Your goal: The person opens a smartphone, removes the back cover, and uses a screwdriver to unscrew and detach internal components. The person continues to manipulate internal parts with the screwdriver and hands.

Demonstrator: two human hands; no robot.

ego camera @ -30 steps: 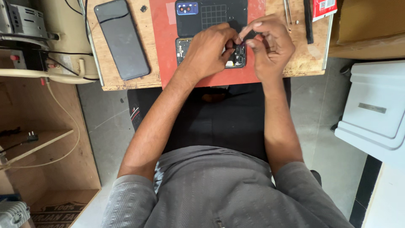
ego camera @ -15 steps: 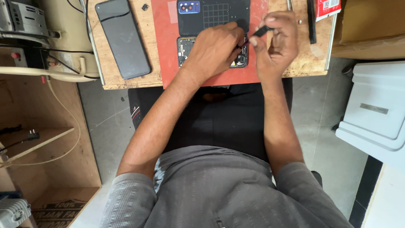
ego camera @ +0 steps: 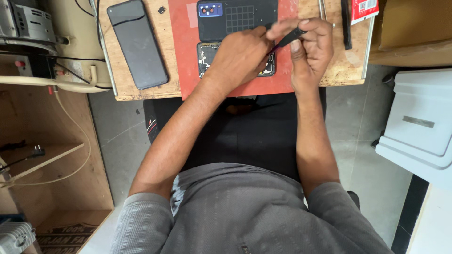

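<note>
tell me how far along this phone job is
Done: the back cover is off and lies on the red mat, above the opened phone, whose insides are exposed. In hand: the left hand rests on the phone while the right hand grips a thin dark tool above it. Left: the phone is unclosed, the cover not refitted. A second phone lies untouched on the bench.

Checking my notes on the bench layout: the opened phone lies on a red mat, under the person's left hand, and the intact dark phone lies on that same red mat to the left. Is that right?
Not quite. The intact dark phone lies on the bare wooden bench, left of the red mat, not on it. The opened phone does lie on the mat under the left hand. The head view shows this.
</note>
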